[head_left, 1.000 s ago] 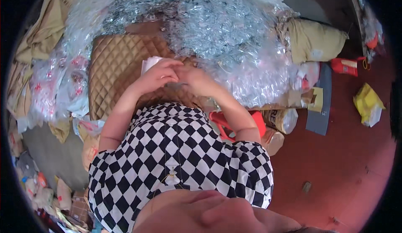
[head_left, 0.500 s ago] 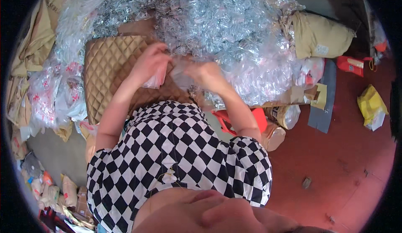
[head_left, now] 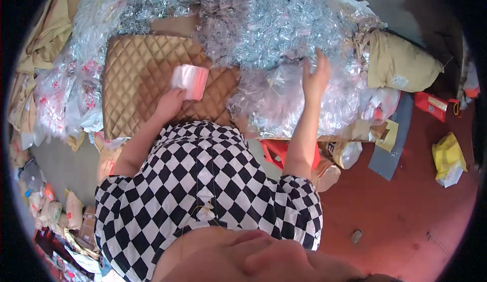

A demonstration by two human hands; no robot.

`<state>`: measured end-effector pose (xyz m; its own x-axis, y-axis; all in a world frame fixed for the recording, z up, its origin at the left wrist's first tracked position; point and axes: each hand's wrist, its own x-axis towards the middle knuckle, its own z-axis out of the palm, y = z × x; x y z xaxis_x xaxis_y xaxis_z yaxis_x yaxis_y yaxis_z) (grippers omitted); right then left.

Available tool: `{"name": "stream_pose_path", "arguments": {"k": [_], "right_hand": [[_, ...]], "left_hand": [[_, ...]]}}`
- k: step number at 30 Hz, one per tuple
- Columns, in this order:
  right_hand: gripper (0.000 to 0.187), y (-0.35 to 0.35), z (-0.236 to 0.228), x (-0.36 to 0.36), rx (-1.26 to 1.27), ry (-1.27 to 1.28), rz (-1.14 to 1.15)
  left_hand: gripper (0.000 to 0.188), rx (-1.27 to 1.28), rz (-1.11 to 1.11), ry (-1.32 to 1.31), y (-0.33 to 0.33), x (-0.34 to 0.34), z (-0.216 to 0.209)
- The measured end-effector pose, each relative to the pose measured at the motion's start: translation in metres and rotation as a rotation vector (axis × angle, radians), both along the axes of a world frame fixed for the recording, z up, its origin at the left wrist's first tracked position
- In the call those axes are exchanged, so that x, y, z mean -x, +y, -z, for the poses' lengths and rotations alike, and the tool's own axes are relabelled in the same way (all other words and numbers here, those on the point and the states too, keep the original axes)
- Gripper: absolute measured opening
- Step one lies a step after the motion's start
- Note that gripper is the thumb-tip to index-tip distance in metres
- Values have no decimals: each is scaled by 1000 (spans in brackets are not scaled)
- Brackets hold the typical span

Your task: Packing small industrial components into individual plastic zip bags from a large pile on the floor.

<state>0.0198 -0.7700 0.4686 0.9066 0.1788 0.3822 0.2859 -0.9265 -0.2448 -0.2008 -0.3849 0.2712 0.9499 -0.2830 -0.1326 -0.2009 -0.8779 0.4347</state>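
Observation:
A stack of small clear plastic bags with pinkish-red edges point(head_left: 192, 81) is in my left hand point(head_left: 171, 101), closed on its lower left corner. Beneath it lies a brown quilted mat point(head_left: 134, 74). My right hand point(head_left: 316, 79) is over the pile of clear plastic packets point(head_left: 284, 31), its fingers apart and nothing seen in them. Small metal-looking bits show inside many of the packets. Near that wrist, looser clear plastic packets point(head_left: 284, 104) spread along the front edge of the table.
A tan paper sack point(head_left: 403, 61) lies at the table's right end, and a red pouch point(head_left: 431, 106) is beyond it. Beneath the front edge stands a red stool point(head_left: 276, 152). The red floor holds a yellow bag point(head_left: 449, 155). White plastic bags point(head_left: 56, 92) with red marks fill the left.
My right hand has moved away from my left, rightward and farther out over the packets. The left hand has lowered slightly, and its bag stack now faces up in plain sight.

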Motion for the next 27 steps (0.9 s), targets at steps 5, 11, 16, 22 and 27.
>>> {"name": "stream_pose_path", "arguments": {"k": [5, 11, 16, 22, 27], "right_hand": [[48, 4, 52, -86, 449, -202, -39], [28, 1, 55, -110, -553, 184, 38], [31, 143, 23, -108, -380, 485, -371], [43, 336, 95, -145, 21, 361, -576], [39, 372, 168, -195, 366, 262, -367]], "left_hand": [[19, 225, -143, 93, 9, 0, -7], [15, 273, -272, 297, 53, 23, -45], [12, 428, -394, 99, 63, 34, -42], [18, 557, -530, -89, 67, 2, -61], [11, 719, -743, -56, 100, -7, -107]]}}
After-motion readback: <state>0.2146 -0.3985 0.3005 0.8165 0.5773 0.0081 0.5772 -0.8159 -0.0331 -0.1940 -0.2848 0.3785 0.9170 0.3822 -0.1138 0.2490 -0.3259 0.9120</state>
